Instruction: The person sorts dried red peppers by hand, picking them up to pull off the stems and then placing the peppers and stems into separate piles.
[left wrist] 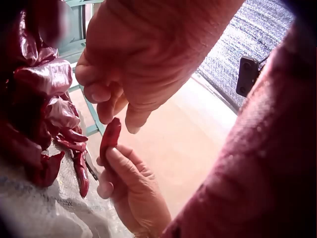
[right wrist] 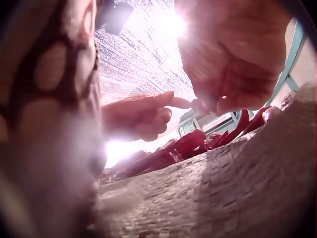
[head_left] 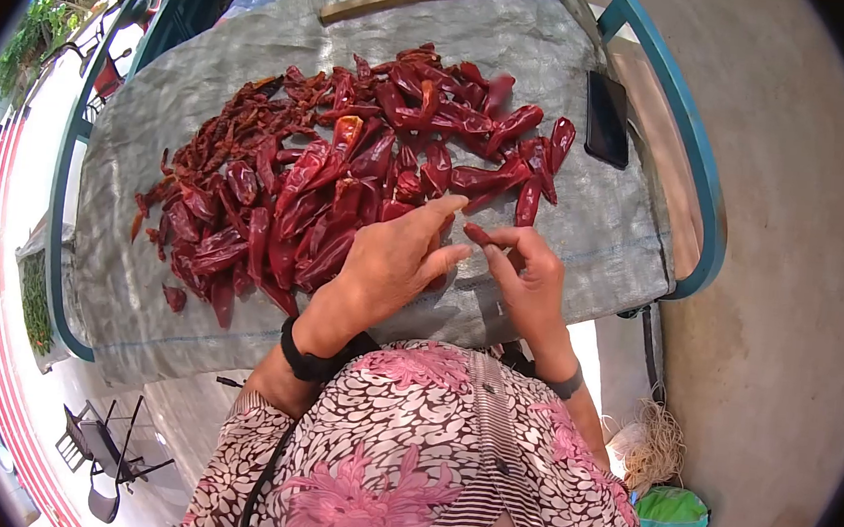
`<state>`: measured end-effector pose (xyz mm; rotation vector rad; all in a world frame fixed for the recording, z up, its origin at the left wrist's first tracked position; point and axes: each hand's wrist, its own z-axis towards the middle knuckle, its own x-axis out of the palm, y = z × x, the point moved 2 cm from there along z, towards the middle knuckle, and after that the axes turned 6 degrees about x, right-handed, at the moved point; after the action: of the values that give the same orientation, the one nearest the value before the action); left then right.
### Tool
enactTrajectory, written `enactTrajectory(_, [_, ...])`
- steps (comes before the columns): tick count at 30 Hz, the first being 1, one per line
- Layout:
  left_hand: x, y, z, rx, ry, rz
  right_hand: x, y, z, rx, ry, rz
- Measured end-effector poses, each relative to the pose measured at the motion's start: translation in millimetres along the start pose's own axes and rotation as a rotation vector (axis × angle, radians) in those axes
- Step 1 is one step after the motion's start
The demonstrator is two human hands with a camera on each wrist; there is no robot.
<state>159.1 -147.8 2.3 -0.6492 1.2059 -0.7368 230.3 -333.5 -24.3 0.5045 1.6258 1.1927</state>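
Observation:
My right hand [head_left: 533, 278] pinches a small dark red dried chili pepper [head_left: 478, 234] between thumb and fingers. In the left wrist view the chili points up from that hand, its tip close below the fingertips of my left hand [left wrist: 143, 54]. The left thumb and index finger are spread apart, with nothing seen between them; the other fingers are loosely bent. Beyond the left hand lies a wide heap of red dried chilies [head_left: 299, 182], smaller and more shrivelled on its far left. In the right wrist view the right palm [right wrist: 233, 54] hides most of its grip.
The heap lies on a grey woven sack [head_left: 604, 249] spread over a teal metal frame [head_left: 696, 177]. A black phone [head_left: 607, 119] rests on the sack at the right, a wooden strip [head_left: 435, 2] at the back. A string bundle [head_left: 652, 449] and a green bag [head_left: 673, 514] are at the lower right.

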Motion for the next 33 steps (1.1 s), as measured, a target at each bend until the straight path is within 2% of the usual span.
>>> enactTrajectory(1, [3,-1,2,0.033,0.048,-0.014,-2,4,-1,0.015,0.052,0.033])
enactTrajectory(2, [8,3,1,0.049,0.066,-0.019,0,8,-2,-0.077,0.063,0.102])
enactTrajectory(3, [10,5,1,0.066,0.085,-0.024,1,7,-3,-0.072,0.085,0.127])
enactTrajectory(8, [-2,1,3,-0.083,0.138,0.006,7,7,-3,-0.073,0.164,0.142])
enactTrajectory(11, [-8,7,8,-0.105,0.123,0.005,-5,3,10,-0.077,0.038,-0.025])
enactTrajectory(14, [-9,6,15,-0.074,0.08,-0.056,-20,-7,40,-0.266,-0.305,-0.373])
enactTrajectory(18, [-5,0,19,-0.074,0.108,-0.03,-21,-22,75,-0.32,-0.262,-0.473])
enactTrajectory(21, [0,6,16,0.025,0.102,-0.019,-19,-33,86,-0.379,-0.192,-0.692])
enactTrajectory(24, [5,18,10,0.127,0.062,-0.017,-27,-44,94,-0.204,-0.07,-0.628])
enactTrajectory(27, [6,20,9,0.096,0.094,-0.04,-23,-38,89,-0.33,-0.189,-0.619])
enactTrajectory(30, [9,18,11,0.048,0.153,-0.043,-21,-26,88,-0.291,-0.166,-0.637])
enactTrajectory(33, [15,19,9,0.105,0.141,0.005,-23,-29,92,-0.205,-0.11,-0.527])
